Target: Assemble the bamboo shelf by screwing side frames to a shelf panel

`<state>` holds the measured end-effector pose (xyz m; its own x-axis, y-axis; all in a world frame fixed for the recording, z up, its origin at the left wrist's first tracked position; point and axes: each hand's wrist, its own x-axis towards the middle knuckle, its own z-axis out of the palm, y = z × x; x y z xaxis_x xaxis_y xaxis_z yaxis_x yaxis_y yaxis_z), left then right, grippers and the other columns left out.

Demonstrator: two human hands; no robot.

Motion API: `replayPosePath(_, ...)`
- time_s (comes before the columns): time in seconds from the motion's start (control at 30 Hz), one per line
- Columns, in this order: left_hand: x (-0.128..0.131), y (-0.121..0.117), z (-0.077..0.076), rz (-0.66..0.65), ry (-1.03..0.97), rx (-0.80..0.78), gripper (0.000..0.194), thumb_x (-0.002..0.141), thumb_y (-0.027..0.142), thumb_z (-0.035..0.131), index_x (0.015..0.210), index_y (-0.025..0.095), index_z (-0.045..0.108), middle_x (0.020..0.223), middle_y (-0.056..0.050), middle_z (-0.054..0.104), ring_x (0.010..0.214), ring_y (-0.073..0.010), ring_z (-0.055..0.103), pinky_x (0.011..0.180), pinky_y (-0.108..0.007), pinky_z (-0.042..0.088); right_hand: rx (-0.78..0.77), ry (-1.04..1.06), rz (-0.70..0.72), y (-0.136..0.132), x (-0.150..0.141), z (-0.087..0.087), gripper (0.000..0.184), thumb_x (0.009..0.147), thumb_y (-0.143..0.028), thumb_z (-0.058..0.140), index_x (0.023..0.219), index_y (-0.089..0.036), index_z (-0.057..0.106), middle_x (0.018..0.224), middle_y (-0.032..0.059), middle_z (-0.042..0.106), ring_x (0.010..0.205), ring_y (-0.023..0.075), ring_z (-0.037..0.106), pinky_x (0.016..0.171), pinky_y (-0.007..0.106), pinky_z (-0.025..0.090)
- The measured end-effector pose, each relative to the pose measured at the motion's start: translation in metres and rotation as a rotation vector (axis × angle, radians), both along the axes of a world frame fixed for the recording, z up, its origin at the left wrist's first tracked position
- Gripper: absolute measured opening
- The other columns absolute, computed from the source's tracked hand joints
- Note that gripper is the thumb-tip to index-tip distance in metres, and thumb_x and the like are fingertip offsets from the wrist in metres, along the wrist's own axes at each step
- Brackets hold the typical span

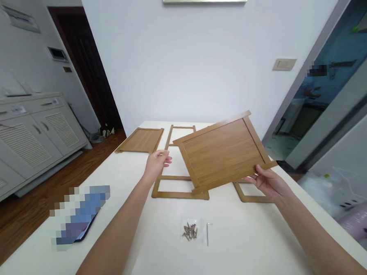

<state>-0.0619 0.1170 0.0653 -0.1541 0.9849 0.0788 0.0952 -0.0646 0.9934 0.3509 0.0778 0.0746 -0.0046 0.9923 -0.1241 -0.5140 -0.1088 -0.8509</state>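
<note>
My right hand (267, 182) grips a wooden panel (224, 151) by its lower right corner. The panel is tilted, held above the table, with raised strips along its edges. My left hand (158, 161) is just left of the panel, apart from it, with loosely bent fingers and nothing visible in them. Beneath the panel lies a wooden frame (177, 194) with crossbars, partly covered. A second wooden frame (257, 199) is mostly hidden behind the panel and my right hand. Another wooden panel (142, 140) lies flat at the back left.
On the white table (238, 249), a clear bag of screws (190, 231) lies near the front, beside an Allen key (208, 234). A partly pixelated phone (83, 218) lies at the left. A wall (198, 71) stands behind the table; plastic wrapping (328, 195) is at the right.
</note>
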Motion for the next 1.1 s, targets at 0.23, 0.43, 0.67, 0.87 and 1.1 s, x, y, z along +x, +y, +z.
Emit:
replayPosePath(0.23,-0.019,-0.041,-0.026,0.075,1.222,-0.25,0.052,0.088,0.057,0.048,0.107,0.011,0.061,0.106,-0.021,0.069,0.098,-0.0325,0.066,0.08,-0.037,0.048,-0.059,0.139,-0.145,-0.004,0.004,-0.021,0.019,0.078,-0.003,0.06,0.082,-0.022,0.062,0.085,0.0002,0.074,0.082,0.0176,0.073,0.086,0.044,0.061)
replayPosePath(0.43,-0.004,-0.054,-0.025,0.021,1.276,-0.384,0.053,0.088,0.049,0.049,0.114,0.003,0.058,0.109,-0.026,0.068,0.102,-0.0347,0.066,0.082,-0.039,0.048,-0.127,0.166,-0.182,-0.006,-0.006,-0.03,0.023,0.079,0.001,0.049,0.076,-0.02,0.058,0.087,0.0028,0.074,0.089,0.0192,0.073,0.093,0.05,0.056)
replayPosePath(0.67,-0.007,-0.05,-0.029,0.003,1.235,-0.382,0.031,0.088,0.018,0.04,0.105,0.005,0.062,0.103,-0.025,0.07,0.097,-0.0319,0.069,0.077,-0.036,0.048,-0.118,0.118,-0.125,-0.007,-0.007,-0.04,0.028,0.078,0.001,0.05,0.09,-0.022,0.062,0.102,0.0031,0.074,0.095,0.0208,0.072,0.092,0.052,0.056)
replayPosePath(0.87,-0.023,-0.046,-0.027,0.064,1.198,-0.341,0.033,0.095,0.024,0.032,0.112,0.005,0.052,0.098,-0.024,0.07,0.092,-0.0318,0.069,0.076,-0.036,0.047,-0.111,0.128,-0.074,-0.009,-0.01,-0.042,0.042,0.079,0.002,0.05,0.107,-0.026,0.062,0.111,0.0021,0.073,0.102,0.0226,0.071,0.095,0.056,0.053)
replayPosePath(1.1,-0.038,-0.036,-0.033,0.183,1.044,-0.249,0.027,0.093,0.034,0.042,0.108,0.013,0.049,0.092,-0.02,0.07,0.09,-0.0329,0.069,0.075,-0.037,0.047,-0.082,0.149,-0.066,-0.012,-0.011,-0.042,0.049,0.081,0.005,0.046,0.114,-0.027,0.062,0.118,0.0038,0.071,0.1,0.0235,0.071,0.096,0.059,0.051)
